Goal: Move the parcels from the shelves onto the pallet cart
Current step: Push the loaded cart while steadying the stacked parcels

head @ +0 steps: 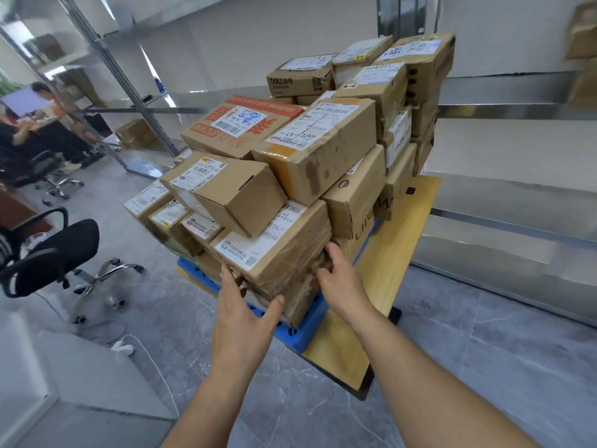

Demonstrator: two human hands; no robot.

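A tall pile of cardboard parcels stands on a blue plastic pallet (310,331) laid over a wooden cart deck (381,286). At the pile's near corner lies a taped brown parcel (274,250) with a white label. My left hand (245,315) rests with straight fingers against its near left side, thumb spread toward the lower edge. My right hand (339,279) grips its right end, fingers curled round the corner. On top of it leans a tilted small box (232,192). Higher up sit an orange-printed box (239,124) and a box marked DOLL (300,76).
Metal shelves (504,195) run along the right, with a blurred parcel (581,33) at top right. A black office chair (55,250) stands at left, and a white cable (142,354) lies on the grey floor. People sit at a desk at far left (48,118).
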